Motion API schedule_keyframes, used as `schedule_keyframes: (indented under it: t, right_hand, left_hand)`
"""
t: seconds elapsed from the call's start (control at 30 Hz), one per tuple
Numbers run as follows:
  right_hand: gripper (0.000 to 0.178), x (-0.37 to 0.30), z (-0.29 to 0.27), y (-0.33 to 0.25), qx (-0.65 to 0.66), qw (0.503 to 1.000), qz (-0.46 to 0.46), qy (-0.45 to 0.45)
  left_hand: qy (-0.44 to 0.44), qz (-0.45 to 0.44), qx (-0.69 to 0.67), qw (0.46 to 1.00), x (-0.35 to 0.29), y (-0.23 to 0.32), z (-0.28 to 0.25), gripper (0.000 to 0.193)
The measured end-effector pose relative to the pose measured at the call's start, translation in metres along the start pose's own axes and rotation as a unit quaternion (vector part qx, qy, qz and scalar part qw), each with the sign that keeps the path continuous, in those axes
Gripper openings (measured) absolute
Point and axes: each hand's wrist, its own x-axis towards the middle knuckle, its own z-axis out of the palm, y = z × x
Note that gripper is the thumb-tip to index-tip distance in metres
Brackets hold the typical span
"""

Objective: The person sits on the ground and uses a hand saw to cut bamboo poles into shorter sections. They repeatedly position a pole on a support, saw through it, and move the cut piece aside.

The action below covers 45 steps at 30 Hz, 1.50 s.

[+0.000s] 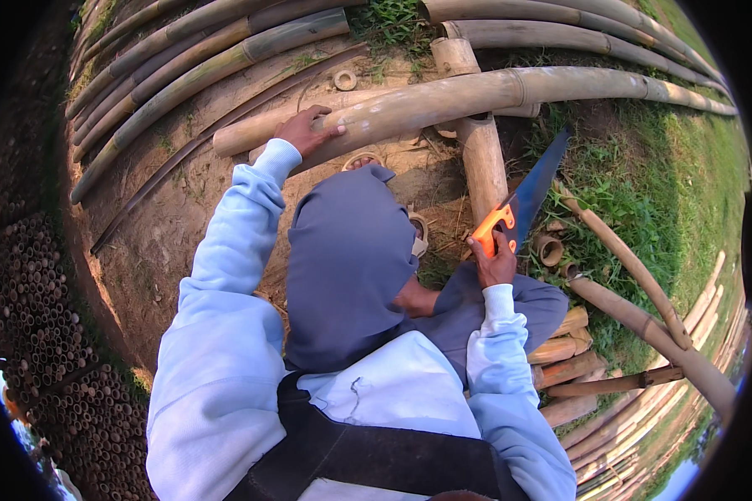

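Steadying that thick, tan bamboo pole across the pale round bamboo support is probably key: left hand lies on the pole, fingers apart; right hand's wrapped round the orange-handled, blue-bladed saw. I'd go light and square tbh.

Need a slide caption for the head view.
Left hand on a bamboo pole, right hand holding an orange-handled saw.
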Motion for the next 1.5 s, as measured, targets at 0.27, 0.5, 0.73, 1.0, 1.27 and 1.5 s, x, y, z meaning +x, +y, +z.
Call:
schedule_keyframes:
  t: [0.27, 0.5, 0.73, 1.0, 1.27, 1.5]
  right_hand:
    - [0.054, -0.001, -0.003, -0.013, -0.045, 0.994, -0.054, 0.088]
    - [0.036, 0.025, -0.006, -0.049, 0.074, 0.982, -0.135, 0.113]
    - [0.039, 0.053, 0.007, -0.077, 0.088, 0.986, -0.119, 0.07]
    - [0.038, 0.044, 0.018, -0.081, 0.09, 0.991, -0.09, 0.032]
    - [0.04, 0.035, 0.016, -0.027, 0.09, 0.986, -0.143, 0.003]
    - [0.041, 0.035, 0.001, 0.0, 0.085, 0.99, -0.113, -0.006]
  left_hand:
    - [0.064, 0.063, -0.048, 0.995, 0.016, 0.005, 0.006, 0.07]
    - [-0.019, 0.066, -0.002, 0.998, 0.027, 0.047, 0.016, 0.081]
    - [-0.036, 0.05, -0.037, 0.997, 0.029, 0.043, 0.013, 0.086]
    - [-0.035, 0.01, -0.025, 0.999, 0.028, 0.051, 0.013, 0.086]
    - [0.028, 0.045, -0.031, 0.998, 0.015, 0.056, 0.014, 0.078]
    - [0.068, 0.043, -0.046, 0.996, 0.007, 0.057, 0.019, 0.071]
